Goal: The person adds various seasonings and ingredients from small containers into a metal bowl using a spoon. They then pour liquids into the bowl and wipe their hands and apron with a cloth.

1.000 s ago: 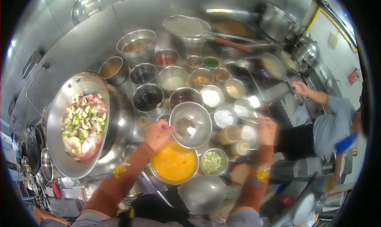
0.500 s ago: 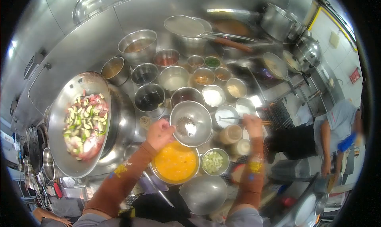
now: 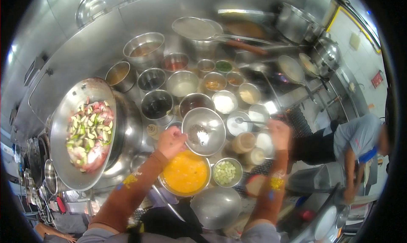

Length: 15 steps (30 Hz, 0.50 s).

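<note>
My left hand [image 3: 171, 143] pinches the rim of a small steel mixing bowl [image 3: 215, 126], which holds some white powder and dark specks. Beneath that bowl's near side stands a steel bowl of beaten egg [image 3: 186, 173]. My right hand [image 3: 280, 134] is closed on the handle of a small spoon [image 3: 250, 122]. The spoon's head is over a round container of white seasoning [image 3: 235, 130]; I cannot tell whether it touches the contents. Close to my right hand are two lidded jars, one tan [image 3: 243, 142] and one pale [image 3: 256, 157].
A large pan of raw meat and sliced green vegetables [image 3: 90, 134] tilts at left. Several seasoning tubs, one with dark sauce [image 3: 157, 106], crowd the counter. Chopped pale-green vegetable [image 3: 227, 171] sits near an empty steel bowl [image 3: 216, 207]. Another person [image 3: 358, 141] stands at right.
My right hand has shifted right and turned, drawing the spoon back so its head now shows over the white seasoning. My left hand keeps the mixing bowl almost where it was.
</note>
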### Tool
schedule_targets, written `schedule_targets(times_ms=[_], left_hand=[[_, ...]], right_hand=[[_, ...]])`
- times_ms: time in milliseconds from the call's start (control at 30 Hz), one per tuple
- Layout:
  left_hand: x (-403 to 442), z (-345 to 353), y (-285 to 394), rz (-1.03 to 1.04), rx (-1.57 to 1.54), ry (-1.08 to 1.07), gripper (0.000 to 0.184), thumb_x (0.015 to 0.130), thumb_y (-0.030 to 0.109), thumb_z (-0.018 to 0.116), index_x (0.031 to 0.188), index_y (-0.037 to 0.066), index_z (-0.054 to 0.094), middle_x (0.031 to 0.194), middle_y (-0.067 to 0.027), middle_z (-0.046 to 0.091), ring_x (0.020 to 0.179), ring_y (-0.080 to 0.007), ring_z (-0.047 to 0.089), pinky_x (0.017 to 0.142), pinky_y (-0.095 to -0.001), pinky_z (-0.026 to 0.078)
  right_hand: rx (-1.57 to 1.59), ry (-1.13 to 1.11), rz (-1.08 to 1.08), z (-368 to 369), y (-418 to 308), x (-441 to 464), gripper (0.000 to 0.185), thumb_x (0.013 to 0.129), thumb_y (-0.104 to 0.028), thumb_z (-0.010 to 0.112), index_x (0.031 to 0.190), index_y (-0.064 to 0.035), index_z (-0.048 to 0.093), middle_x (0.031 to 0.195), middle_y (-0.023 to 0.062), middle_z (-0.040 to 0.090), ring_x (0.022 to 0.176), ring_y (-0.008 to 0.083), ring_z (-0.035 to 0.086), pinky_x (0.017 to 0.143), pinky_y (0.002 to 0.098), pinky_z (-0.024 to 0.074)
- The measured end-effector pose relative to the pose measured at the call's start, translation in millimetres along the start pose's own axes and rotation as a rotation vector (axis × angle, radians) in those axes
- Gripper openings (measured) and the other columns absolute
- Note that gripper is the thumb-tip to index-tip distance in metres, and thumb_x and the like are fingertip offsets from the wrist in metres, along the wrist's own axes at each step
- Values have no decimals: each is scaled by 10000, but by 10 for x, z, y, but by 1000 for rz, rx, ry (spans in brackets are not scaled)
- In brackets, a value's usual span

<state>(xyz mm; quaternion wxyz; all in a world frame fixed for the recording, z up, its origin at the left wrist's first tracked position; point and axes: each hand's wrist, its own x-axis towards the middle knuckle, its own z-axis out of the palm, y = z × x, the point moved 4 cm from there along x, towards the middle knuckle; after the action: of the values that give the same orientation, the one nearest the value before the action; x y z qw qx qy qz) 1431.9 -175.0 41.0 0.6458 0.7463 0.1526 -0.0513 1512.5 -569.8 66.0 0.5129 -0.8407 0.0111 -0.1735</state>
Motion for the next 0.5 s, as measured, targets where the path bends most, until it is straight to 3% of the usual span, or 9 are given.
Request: schedule_targets(times_ms=[167, 267, 367, 500], left_hand=[[-43, -27, 31, 4, -12, 3, 171, 851, 126, 654, 835, -21, 569, 717, -98, 623, 604, -151, 644, 515, -280, 534], [-43, -40, 14, -2, -19, 0, 169, 853, 124, 651, 839, -23, 568, 727, -97, 624, 611, -152, 646, 519, -282, 536], [-35, -40, -24, -6, -35, 8, 168, 855, 124, 647, 844, -23, 567, 732, -96, 624, 614, -152, 647, 519, -283, 537], [-25, -42, 4, 11, 24, -4, 174, 857, 132, 650, 845, -21, 568, 732, -94, 624, 614, -155, 650, 521, -280, 536]], right_hand=[[-174, -120, -52, 364, 273, 28, 354, 875, -282, 659, 774, 57, 668, 605, 90, 636, 543, 131, 576, 521, 283, 447], [-44, -194, 118, 439, 356, -15, 355, 872, -284, 665, 757, 52, 665, 600, 73, 621, 517, 131, 557, 496, 273, 433], [120, -90, 355, 354, 395, -76, 330, 868, -277, 671, 736, 25, 658, 588, 38, 585, 477, 97, 501, 448, 239, 382], [265, 3, 430, 94, 191, -141, 296, 866, -274, 673, 740, -8, 643, 578, 2, 539, 450, 51, 422, 407, 197, 299]])
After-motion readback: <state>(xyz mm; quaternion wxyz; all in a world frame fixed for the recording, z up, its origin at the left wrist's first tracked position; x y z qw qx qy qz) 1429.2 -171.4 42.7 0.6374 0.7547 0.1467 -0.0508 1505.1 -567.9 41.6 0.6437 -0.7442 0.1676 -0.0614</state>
